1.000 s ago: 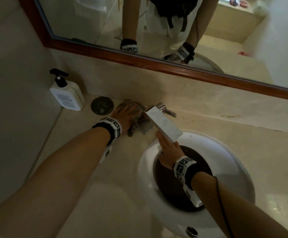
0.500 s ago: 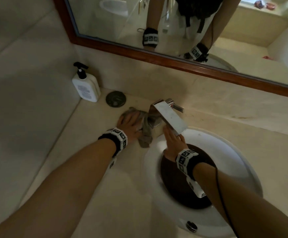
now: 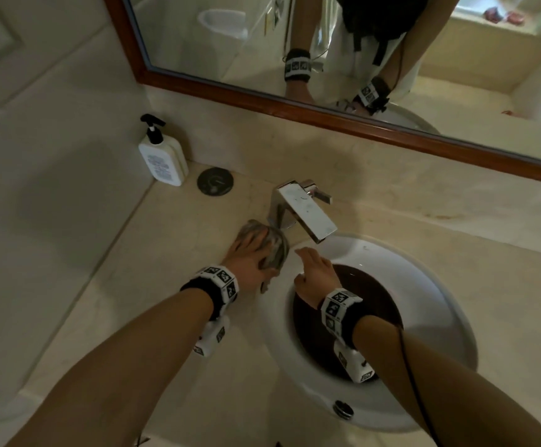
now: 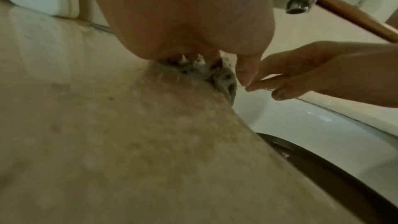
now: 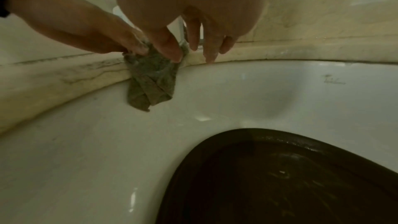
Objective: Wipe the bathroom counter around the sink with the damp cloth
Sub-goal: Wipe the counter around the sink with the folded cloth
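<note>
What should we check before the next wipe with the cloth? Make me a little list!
1. Cloth held: ok. The left hand presses and grips the grey cloth on the counter.
2. Cloth flat on the counter: not ok. One end hangs over the edge into the sink.
3. Right hand out of the way: not ok. The right hand rests at the sink edge, its fingers beside the cloth.
4. Faucet clearance: ok. The faucet stands just behind the cloth, so steer round its base.
5. Soap bottle clear: ok. The soap bottle stands far back by the wall.
6. Cloth still damp: cannot tell.
</note>
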A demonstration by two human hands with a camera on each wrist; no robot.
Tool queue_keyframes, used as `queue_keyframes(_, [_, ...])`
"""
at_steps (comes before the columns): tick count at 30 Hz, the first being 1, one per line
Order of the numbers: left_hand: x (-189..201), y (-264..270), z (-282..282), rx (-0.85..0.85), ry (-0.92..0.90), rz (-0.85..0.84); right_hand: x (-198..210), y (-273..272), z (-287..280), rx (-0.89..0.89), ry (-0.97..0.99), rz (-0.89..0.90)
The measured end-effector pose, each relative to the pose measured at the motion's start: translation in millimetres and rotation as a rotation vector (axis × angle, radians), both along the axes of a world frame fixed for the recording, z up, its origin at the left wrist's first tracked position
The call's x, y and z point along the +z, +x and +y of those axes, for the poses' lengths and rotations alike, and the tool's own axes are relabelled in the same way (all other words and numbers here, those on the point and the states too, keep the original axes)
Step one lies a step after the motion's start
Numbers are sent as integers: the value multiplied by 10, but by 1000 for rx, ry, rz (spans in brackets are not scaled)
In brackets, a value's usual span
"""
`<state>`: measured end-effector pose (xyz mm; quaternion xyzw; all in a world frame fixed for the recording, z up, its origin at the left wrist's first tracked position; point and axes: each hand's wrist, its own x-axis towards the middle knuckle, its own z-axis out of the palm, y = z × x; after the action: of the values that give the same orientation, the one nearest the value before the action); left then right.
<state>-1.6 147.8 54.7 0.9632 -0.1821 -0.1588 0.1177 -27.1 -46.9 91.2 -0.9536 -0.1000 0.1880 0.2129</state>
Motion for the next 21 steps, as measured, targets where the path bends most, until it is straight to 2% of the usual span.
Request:
queue_keyframes(2, [122, 53, 68, 63, -94, 75, -28, -86, 29, -32, 33, -46])
queue_keyframes(4, [179, 118, 165, 53, -113, 140, -63, -127, 119, -7, 66, -71])
queue_keyframes(6, [169, 116, 237, -4, -152, 71, -108, -138, 255, 9, 134, -70])
queue_keyframes(9, [104, 75, 323, -2, -179, 79, -187, -142, 469, -48, 210, -11])
queue_keyframes(13, [41, 51, 347, 30, -213, 33, -297, -189, 580, -34, 115, 64])
queue_keyframes(16, [64, 62, 341, 91, -238, 74, -381, -152, 538, 2, 69, -2])
queue_keyframes(21, [135, 162, 313, 86, -227, 150, -425, 79, 420, -118, 100, -89])
